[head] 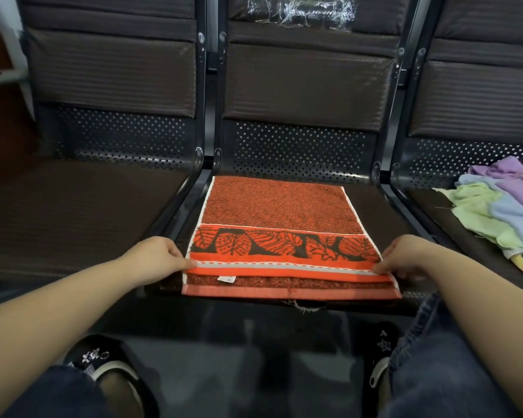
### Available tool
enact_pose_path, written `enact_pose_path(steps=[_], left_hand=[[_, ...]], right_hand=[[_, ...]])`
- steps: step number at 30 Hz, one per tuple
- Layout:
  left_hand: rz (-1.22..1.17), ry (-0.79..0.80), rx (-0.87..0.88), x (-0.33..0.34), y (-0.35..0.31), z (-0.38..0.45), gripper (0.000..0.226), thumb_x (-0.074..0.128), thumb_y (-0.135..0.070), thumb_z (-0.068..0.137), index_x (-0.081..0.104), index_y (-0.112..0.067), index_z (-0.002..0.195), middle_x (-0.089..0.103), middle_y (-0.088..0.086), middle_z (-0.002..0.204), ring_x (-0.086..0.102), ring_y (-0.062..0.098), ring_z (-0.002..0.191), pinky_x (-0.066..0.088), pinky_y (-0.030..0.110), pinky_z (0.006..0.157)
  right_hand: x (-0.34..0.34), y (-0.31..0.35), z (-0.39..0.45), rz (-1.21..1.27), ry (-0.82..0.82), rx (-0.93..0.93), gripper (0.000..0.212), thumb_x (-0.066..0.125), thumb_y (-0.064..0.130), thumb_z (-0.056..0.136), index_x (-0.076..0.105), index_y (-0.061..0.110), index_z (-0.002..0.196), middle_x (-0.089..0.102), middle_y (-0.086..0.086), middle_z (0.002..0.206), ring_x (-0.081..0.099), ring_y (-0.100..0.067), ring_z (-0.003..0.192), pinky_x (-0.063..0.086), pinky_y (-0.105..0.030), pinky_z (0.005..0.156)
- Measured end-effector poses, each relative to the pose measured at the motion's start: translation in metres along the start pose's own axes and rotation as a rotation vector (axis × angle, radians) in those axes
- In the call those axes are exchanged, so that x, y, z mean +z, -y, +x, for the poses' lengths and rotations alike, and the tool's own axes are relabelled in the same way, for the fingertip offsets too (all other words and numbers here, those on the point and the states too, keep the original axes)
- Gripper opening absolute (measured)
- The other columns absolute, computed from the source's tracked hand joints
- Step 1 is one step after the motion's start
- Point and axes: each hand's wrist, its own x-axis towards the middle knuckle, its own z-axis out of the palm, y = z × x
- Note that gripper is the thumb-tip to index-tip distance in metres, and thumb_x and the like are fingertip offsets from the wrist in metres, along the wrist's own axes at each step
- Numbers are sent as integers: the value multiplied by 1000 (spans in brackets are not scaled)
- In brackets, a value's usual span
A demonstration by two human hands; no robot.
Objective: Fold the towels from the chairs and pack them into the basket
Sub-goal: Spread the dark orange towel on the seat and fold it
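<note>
The left hand [156, 257] is pinching the near-left corner of the orange towel [280, 233], fingers closed together on the top layer's edge at the white stitched band. The right hand [405, 256] is doing the same at the near-right corner, fingertips pressed onto the same folded edge; both hands are gripping cloth, not hovering. The towel is lying flat on the middle seat [384, 212] of a row of dark chairs, folded over so that the upper layer is stopping just short of the lower layer's near hem. A small white label [226, 279] is showing on the exposed lower layer, near the left side. A leaf-pattern border is running across the upper layer between the two hands, and loose threads are hanging from the near hem over the seat's front edge. On the right seat [435, 206], well apart from the orange towel, a heap of pastel towels [501, 203] in green, blue and purple is lying unfolded. The left seat [82, 212] is sitting beside the middle one. Clear plastic wrap [299, 10] is clinging to the middle backrest. The person's denim-clad knees and dark shoes are showing below.
</note>
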Motion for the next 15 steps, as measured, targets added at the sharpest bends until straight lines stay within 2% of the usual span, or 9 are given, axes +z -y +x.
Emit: enact_pose_path(steps=[2, 6, 10, 12, 15], left_hand=[[-67, 57, -46, -1, -4, -1, 30, 76, -38, 77, 62, -12, 72, 61, 1, 70, 53, 11, 65, 38, 24, 55], [-170, 77, -77, -3, -8, -2, 28, 77, -32, 78, 65, -7, 76, 60, 3, 67, 51, 13, 59, 38, 24, 53], [-227, 46, -70, 2, -11, -2, 24, 75, -30, 79, 62, -10, 76, 60, 1, 69, 49, 12, 57, 36, 25, 51], [-255, 32, -66, 4, -12, -2, 24, 73, -28, 81, 60, -10, 73, 60, 1, 68, 48, 12, 57, 35, 25, 51], [-380, 58, -90, 2, -16, -3, 22, 67, -21, 87, 60, -9, 71, 61, 1, 62, 43, 12, 49, 31, 19, 40]], right_hand=[[1, -1, -2, 31, 13, 36, 34, 79, 24, 76, 69, -4, 95, 56, -11, 63, 48, -21, 54, 37, -22, 48], [1, -4, -5, 143, 29, 71, 27, 75, 22, 80, 61, 1, 72, 55, -12, 67, 47, -21, 57, 34, -23, 48], [2, -7, -5, 238, 53, 63, 25, 74, 25, 81, 61, 4, 79, 59, -11, 79, 48, -21, 66, 32, -23, 51], [1, -7, -5, 257, 63, 47, 23, 72, 24, 83, 62, 3, 83, 59, -11, 78, 49, -20, 63, 32, -22, 47], [-2, -6, -8, 348, 69, 21, 18, 65, 15, 89, 57, 5, 77, 53, -8, 64, 45, -14, 52, 31, -16, 35]])
